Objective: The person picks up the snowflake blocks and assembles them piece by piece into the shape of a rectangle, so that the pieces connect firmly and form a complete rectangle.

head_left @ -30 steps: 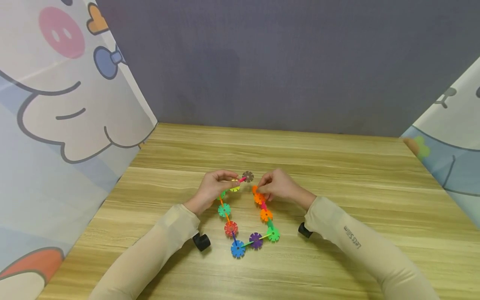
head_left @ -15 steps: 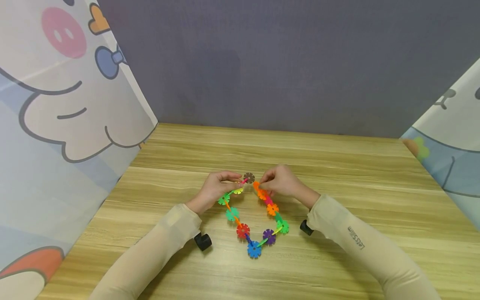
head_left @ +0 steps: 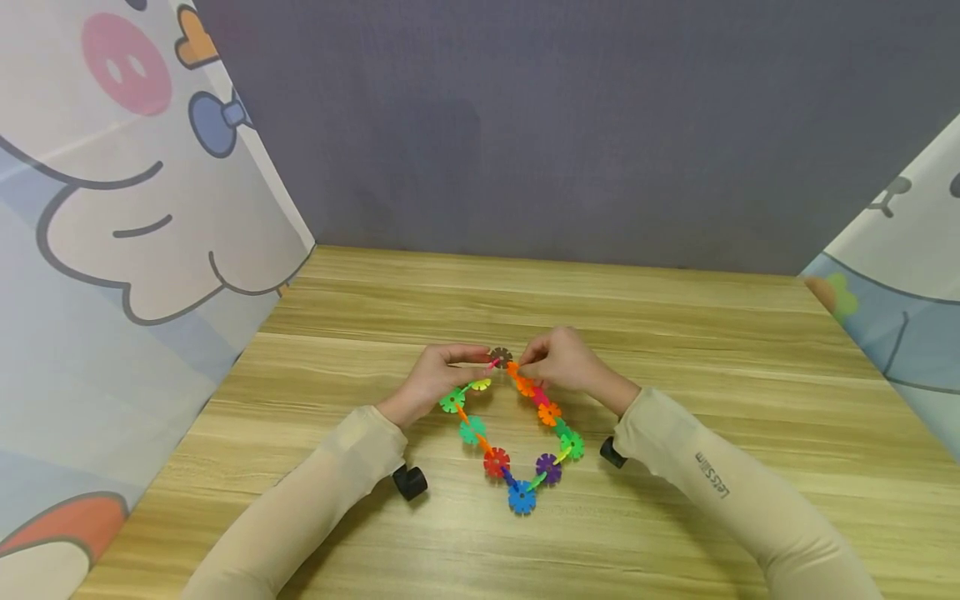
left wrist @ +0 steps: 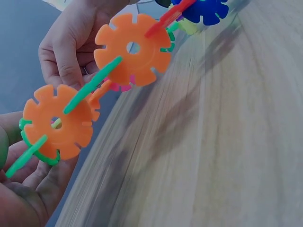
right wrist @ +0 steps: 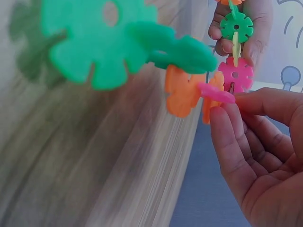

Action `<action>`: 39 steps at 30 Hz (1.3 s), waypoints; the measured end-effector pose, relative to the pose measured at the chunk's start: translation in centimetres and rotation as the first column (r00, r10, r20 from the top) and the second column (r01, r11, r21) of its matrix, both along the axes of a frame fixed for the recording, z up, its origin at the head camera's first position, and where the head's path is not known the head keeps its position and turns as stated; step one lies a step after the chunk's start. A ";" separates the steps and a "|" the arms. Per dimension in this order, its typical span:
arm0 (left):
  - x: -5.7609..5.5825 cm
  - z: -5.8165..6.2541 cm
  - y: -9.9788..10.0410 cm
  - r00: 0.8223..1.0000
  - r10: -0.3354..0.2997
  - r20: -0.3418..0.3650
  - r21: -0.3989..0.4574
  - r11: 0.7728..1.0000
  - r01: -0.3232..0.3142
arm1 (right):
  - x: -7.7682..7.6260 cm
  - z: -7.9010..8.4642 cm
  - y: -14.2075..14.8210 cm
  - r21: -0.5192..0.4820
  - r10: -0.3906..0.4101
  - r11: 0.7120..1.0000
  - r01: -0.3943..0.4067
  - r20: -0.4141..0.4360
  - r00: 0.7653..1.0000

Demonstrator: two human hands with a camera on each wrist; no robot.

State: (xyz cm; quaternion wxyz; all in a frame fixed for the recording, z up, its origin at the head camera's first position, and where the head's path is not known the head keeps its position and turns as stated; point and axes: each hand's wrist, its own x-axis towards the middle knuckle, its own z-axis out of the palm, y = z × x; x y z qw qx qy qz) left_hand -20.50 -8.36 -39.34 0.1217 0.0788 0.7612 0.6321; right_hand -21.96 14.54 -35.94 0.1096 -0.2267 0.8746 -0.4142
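Note:
A chain of notched plastic snowflake discs hangs between both hands in a ring. In the head view a blue disc (head_left: 522, 497) is at its near point, with a red disc (head_left: 497, 462) and a purple disc (head_left: 549, 468) beside it. My left hand (head_left: 438, 379) pinches the far left end, by a yellow disc (head_left: 481, 384) and a brown disc (head_left: 501, 358). With thumb and forefinger, my right hand (head_left: 561, 360) pinches the other end at an orange disc (head_left: 513, 369). The brown and orange discs overlap in the head view.
A wood-grain table (head_left: 697, 350) lies under the hands, backed by a grey panel (head_left: 570, 125). Cartoon-printed sheets (head_left: 150, 225) stand on both sides. A black wrist camera (head_left: 410, 482) sits below the left cuff, another black camera (head_left: 612, 452) below the right.
The two chain ends have come together, the left hand moving slightly right and the orange end moving up to the brown disc. The hanging part of the chain has swung to the right.

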 end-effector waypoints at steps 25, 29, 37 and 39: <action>-0.1 -0.3 0.6 0.992 -0.111 0.058 0.095 0.990 0.106 | 0.6 -0.4 -0.1 0.053 0.065 0.997 -0.055 -0.216 0.974; -0.1 -0.1 1.0 0.994 -0.071 0.081 0.166 0.984 0.057 | 0.9 -0.4 0.0 0.017 0.048 0.999 -0.045 -0.247 0.968; 0.4 0.4 1.7 0.998 -0.022 0.051 0.198 0.980 0.011 | 1.0 -0.1 -0.1 0.022 0.060 0.998 -0.056 -0.360 0.931; 0.4 0.5 1.7 0.999 -0.014 0.041 0.179 0.984 0.006 | 0.9 0.1 -0.1 0.023 0.073 0.997 -0.070 -0.371 0.926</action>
